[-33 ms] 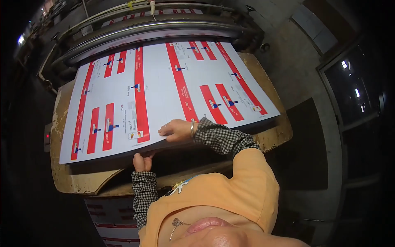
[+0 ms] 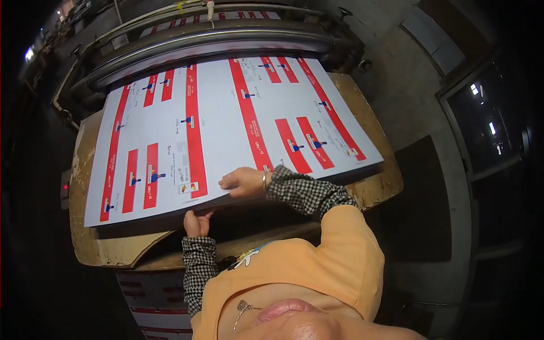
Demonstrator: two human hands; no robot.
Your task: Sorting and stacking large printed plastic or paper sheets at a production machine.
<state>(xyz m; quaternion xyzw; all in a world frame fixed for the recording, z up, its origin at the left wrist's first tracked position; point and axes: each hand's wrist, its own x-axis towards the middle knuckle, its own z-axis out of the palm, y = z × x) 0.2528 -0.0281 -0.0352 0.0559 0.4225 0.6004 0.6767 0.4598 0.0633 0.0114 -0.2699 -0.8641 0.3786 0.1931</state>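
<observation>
A large white printed sheet (image 2: 218, 136) with red bands and small blue marks lies in front of me, apparently on a dark stack; its far end is at a metal roller. My right hand (image 2: 247, 181), a bangle at its wrist, is closed at the near edge, right of the middle, its curled fingertips on the sheet's top face. Just left and lower, my left hand (image 2: 197, 223) is closed at that same edge. Its fingers partly go under the paper, so their tips are hidden. Both forearms wear black-and-white checked sleeves.
A worn wooden board (image 2: 116, 249) sticks out around the sheet on both sides. The long metal roller (image 2: 215, 38) spans the far side. More red-and-white printed paper (image 2: 161, 311) lies below the board, at lower left. A glass-paned door or window (image 2: 484, 116) stands at right.
The sheet's near left corner has shifted slightly right and its near right corner slightly left and down. My right hand is a touch lower; both hands keep their grip on the edge.
</observation>
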